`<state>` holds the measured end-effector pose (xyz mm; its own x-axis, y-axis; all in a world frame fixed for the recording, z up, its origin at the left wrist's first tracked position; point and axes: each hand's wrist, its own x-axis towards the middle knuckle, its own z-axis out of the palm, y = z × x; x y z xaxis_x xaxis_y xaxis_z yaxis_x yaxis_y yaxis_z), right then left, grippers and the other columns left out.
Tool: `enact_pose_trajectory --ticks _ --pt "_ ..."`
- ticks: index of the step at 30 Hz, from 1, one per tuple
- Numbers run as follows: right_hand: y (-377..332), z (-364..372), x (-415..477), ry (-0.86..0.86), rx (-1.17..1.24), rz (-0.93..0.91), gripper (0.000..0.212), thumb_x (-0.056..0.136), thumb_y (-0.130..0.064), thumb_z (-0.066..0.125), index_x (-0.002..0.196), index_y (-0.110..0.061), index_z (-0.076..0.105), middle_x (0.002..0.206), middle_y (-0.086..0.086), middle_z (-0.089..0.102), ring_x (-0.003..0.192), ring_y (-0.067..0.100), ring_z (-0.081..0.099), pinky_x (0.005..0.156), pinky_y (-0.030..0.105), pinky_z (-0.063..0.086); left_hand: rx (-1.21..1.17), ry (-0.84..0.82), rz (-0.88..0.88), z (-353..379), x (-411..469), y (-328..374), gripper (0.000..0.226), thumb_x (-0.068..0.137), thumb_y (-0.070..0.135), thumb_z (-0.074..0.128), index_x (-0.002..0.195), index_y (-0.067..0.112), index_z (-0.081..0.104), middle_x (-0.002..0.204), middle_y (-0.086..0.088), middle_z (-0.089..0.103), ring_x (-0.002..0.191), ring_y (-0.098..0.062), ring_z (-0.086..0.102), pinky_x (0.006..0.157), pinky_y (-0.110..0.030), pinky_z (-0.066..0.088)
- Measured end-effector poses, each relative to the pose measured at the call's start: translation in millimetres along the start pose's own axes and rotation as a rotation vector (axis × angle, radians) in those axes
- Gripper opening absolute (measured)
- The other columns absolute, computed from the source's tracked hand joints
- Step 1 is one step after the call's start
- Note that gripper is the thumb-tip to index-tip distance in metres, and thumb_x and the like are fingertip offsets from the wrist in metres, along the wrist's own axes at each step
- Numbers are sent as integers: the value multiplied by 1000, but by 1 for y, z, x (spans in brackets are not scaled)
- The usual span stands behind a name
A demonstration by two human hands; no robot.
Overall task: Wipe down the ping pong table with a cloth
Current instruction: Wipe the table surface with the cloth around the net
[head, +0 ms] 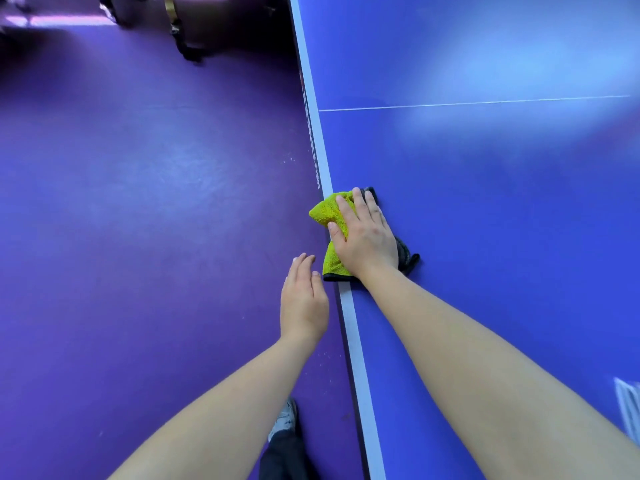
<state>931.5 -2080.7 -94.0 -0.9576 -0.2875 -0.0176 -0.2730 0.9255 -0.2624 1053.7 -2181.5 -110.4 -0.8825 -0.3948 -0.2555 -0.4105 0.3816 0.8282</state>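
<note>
Pressing flat on the cloth (pixel 329 213) is the right hand (pixel 365 237), palm down, fingers straight and close together, thumb lying on the yellow-green side. It isn't curled round the fabric, it just pushes it onto the table (pixel 502 220). The cloth is bunched up, fuzzy yellow-green on the left, with a dark grey layer peeking out past the fingertips and on the right by the wrist. It sits right on the table's left edge, covering the white border stripe (pixel 356 344) there and poking a bit past it over the floor (pixel 138 220).

The left hand (pixel 304 301) has nothing in it. It's flat and relaxed, fingers straight and together, hanging over the floor just beside the table edge, near the cloth's near corner but apart from it.

The tabletop is deep blue with soft pale glare patches toward the far right. A thin white line (pixel 467 104) runs across it further out and meets the border stripe. There's small print along the table's dark side rim, too blurry to read. At the near right a white ribbed thing (pixel 627 407) is cut off by the frame, can't tell what it is.

The floor is smooth purple with a few tiny pale specks by the table. A grey shoe (pixel 284 419) and a dark trouser leg (pixel 280 455) show at the near edge. At the far left there's a dark bulky thing (pixel 194 26), too dim to make out.
</note>
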Motion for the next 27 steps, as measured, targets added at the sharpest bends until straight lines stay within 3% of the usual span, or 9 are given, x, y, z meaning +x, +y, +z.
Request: enact_pose_trajectory --ticks 11,19,24,27 --pt "12 7 -213 5 6 -25 59 101 -52 33 155 -29 31 166 4 19 154 23 11 124 43 21 41 -5 47 3 -157 -15 41 108 21 34 145 17 50 156 7 41 148 -5 25 122 -33 24" --pt "21 0 -337 1 20 -25 60 101 -53 31 155 -28 33 166 4 20 155 22 11 123 43 23 173 -15 119 -6 -268 -35 34 107 19 38 132 16 61 151 10 46 142 -3 32 108 -6 18" --pt "24 -3 -397 -4 13 -17 59 101 -51 35 152 -23 40 163 6 28 152 24 21 121 42 26 229 -37 171 -14 -312 -42 30 106 20 40 125 20 64 155 14 40 146 -4 29 118 -25 29" --pt "20 -9 -414 -51 21 2 58 96 -45 35 142 -15 53 154 10 44 144 29 40 116 41 37 283 -50 207 -22 -327 -38 28 106 20 41 121 19 65 156 12 39 145 -8 31 117 -33 34"
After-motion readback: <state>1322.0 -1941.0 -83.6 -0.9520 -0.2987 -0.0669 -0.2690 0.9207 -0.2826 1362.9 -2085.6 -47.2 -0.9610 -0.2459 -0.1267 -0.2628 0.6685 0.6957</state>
